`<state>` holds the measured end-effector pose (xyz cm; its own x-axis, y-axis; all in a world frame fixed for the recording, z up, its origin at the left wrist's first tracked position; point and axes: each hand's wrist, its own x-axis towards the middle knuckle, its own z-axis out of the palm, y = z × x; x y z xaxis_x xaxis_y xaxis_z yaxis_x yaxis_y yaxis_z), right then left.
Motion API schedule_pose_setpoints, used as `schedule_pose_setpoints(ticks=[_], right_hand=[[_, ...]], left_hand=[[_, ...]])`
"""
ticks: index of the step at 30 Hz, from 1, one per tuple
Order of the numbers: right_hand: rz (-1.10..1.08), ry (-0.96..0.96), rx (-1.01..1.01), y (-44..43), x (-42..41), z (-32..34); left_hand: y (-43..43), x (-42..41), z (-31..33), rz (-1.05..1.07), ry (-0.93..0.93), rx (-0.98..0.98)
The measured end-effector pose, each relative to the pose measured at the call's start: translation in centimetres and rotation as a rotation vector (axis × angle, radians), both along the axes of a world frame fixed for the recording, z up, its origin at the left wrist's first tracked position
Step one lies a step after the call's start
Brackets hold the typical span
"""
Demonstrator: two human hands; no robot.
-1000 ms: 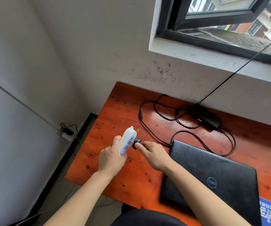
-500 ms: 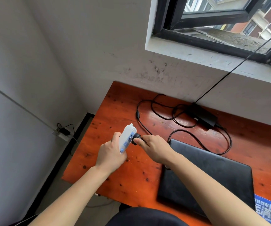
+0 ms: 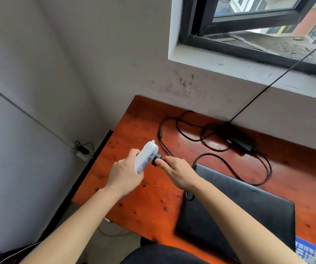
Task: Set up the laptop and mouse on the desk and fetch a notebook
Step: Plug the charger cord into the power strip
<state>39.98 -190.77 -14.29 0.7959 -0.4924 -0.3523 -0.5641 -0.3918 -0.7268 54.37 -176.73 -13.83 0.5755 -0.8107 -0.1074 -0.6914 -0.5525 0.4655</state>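
A closed black laptop [image 3: 248, 206] lies on the red-brown wooden desk [image 3: 144, 197], partly under my right forearm. My left hand [image 3: 124, 174] is shut on a white power strip [image 3: 145, 156] with blue sockets, held upright above the desk. My right hand [image 3: 176, 172] pinches a black plug [image 3: 155, 159] against the strip's face. The plug's black cable [image 3: 229, 168] loops across the desk to a black power adapter [image 3: 239, 140] near the wall. No mouse or notebook is in view.
A thin black cord [image 3: 279, 79] runs from the adapter up to the window sill [image 3: 229, 61]. A blue printed item [image 3: 309, 252] shows at the desk's lower right edge. A wall socket with a plug [image 3: 81, 149] sits low on the left wall, beyond the desk's left edge.
My right hand has brought the black plug up against the power strip's sockets. The view has shifted slightly; both hands stay over the desk's left part.
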Motion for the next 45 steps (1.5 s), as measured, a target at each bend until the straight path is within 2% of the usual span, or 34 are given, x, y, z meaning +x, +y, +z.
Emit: schedule_pose_setpoints(ticks=[5,14,20,27,33,36,38,45], right_hand=[[0.064,-0.100,0.025,-0.7,-1.4,0.2],[0.209,-0.180,0.117,-2.2,-3.2,-0.3],[0.183,-0.151,0.175,-2.8,-4.0,0.1],[0.267,-0.103,-0.028,-2.7,-3.4,0.1],[0.241,-0.136,-0.023,-2.5,-2.8,-0.1],[0.216,-0.174,-0.059,-2.0,-1.9,0.7],[0.217,-0.197,-0.119,-2.1,-1.1,1.5],[0.296,-0.073,-0.145,-2.2,-0.9,1.3]], left_hand=[[0.0,-1.6,0.8,0.093,0.271,-0.119],[-0.3,-3.4,2.4,0.039,0.427,-0.093],[-0.2,-3.4,1.7,-0.009,0.485,-0.083],[-0.3,-3.4,0.9,0.008,0.360,0.017],[-0.3,-2.8,2.1,-0.021,0.526,-0.022],[-0.3,-2.7,2.6,0.090,0.787,-0.133],[-0.4,-2.5,2.8,0.142,0.868,-0.191],[-0.8,-2.5,2.8,0.063,0.640,-0.043]])
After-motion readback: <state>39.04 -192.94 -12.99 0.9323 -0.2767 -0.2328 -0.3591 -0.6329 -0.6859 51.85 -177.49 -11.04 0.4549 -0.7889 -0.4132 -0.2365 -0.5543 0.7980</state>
